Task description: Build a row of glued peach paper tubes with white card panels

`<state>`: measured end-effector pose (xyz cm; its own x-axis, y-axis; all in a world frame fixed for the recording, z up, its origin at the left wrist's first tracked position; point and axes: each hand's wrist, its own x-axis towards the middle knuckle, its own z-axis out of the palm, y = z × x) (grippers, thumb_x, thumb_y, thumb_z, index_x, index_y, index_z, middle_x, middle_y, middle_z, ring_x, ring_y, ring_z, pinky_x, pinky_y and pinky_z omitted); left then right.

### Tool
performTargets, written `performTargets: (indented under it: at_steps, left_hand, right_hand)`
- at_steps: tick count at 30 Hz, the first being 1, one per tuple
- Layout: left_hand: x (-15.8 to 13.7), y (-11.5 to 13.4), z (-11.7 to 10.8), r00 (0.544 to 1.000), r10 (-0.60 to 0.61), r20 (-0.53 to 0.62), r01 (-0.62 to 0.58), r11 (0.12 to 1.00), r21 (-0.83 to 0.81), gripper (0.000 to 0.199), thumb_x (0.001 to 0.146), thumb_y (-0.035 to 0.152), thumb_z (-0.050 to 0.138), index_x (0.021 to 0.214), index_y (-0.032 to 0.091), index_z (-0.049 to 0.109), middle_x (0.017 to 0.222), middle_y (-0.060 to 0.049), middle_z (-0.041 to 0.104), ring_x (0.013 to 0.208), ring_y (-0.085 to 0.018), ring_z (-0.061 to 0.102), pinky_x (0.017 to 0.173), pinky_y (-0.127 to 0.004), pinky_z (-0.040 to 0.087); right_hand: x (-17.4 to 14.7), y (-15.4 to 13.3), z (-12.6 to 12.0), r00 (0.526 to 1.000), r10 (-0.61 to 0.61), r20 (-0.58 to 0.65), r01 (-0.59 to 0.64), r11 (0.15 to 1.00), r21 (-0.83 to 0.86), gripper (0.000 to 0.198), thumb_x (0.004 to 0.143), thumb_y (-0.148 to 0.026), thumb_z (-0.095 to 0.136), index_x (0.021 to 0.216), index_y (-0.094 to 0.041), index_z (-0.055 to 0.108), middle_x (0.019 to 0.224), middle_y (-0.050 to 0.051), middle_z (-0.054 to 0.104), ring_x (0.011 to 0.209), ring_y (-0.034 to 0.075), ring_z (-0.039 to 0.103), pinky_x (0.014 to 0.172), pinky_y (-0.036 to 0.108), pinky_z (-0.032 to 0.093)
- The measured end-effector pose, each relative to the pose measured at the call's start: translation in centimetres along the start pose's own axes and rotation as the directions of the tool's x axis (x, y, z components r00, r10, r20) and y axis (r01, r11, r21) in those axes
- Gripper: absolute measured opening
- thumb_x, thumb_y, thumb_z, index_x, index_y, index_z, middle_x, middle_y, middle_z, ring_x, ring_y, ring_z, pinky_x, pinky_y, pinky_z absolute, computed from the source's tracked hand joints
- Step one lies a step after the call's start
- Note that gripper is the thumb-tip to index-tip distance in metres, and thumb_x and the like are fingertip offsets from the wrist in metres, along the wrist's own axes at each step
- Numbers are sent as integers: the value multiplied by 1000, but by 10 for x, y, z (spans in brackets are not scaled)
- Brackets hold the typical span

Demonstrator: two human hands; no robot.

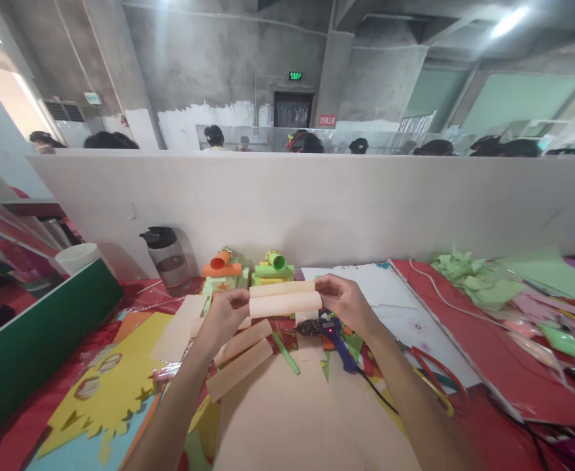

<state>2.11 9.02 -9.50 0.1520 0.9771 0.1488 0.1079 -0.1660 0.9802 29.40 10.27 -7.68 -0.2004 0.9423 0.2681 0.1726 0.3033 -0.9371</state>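
Between my two hands is a pale peach paper roll [285, 305], raised above the table, with a second curled edge along its top. My left hand [226, 313] pinches its left end and my right hand [343, 299] grips the right end. Just below lie two more peach paper tubes [242, 367] and a thin green paper tube [286, 354]. A blue glue gun [335, 340] with a small red light rests under my right hand. Flat peach paper sheets [287, 418] spread in front of me.
Behind my hands stand an orange-and-green paper model [222, 268] and a green-and-yellow one [274, 267]. A water bottle [167, 261] is at back left, beside a green divider [42, 353]. Cut yellow paper [115, 379] lies left; red-handled scissors [437, 369] lie right. A white partition [287, 196] closes the far side.
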Motion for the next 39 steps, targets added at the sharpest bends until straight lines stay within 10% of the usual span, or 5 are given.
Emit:
performTargets:
  at_steps: [11,16,22,28,39]
  left_hand:
    - [1,-11,-4,999,-41,15,41,999,1,14,71,26,71,79,15,74,73,-2,72,72,-18,66,67,-24,47]
    - [1,-11,-10,997,-59,-54,60,998,27,13,68,24,72,77,14,73,73,-2,72,72,-18,65,68,-24,47]
    - [2,-4,-18,986,-115,-119,115,993,-10,22,58,26,77,74,13,72,68,-2,71,67,-18,64,64,-25,45]
    - [5,-3,-21,983,-128,-131,127,992,-21,20,53,24,77,68,14,69,65,-1,69,64,-17,61,61,-23,42]
    - [0,0,-19,983,-136,-120,131,990,-42,20,56,23,76,74,14,70,70,-2,71,70,-19,64,64,-24,45]
  right_hand:
    - [2,7,-12,998,36,55,-23,977,-213,30,78,-24,65,107,-20,66,99,6,72,87,19,68,77,31,54]
    - [-14,-12,-40,975,213,65,-140,813,-565,18,79,-36,65,70,-21,66,68,4,71,57,17,63,51,26,44]
    - [-27,-4,-44,711,699,77,-363,458,-812,39,67,-40,75,44,-21,50,40,1,56,36,14,51,41,26,39]
    - [-18,24,-30,514,843,162,-420,412,-809,25,66,-31,74,54,-17,56,50,1,61,46,13,58,47,23,49]
    - [-17,21,-53,577,787,219,-377,494,-784,21,65,-31,70,64,-19,52,52,1,62,47,15,59,43,21,42]
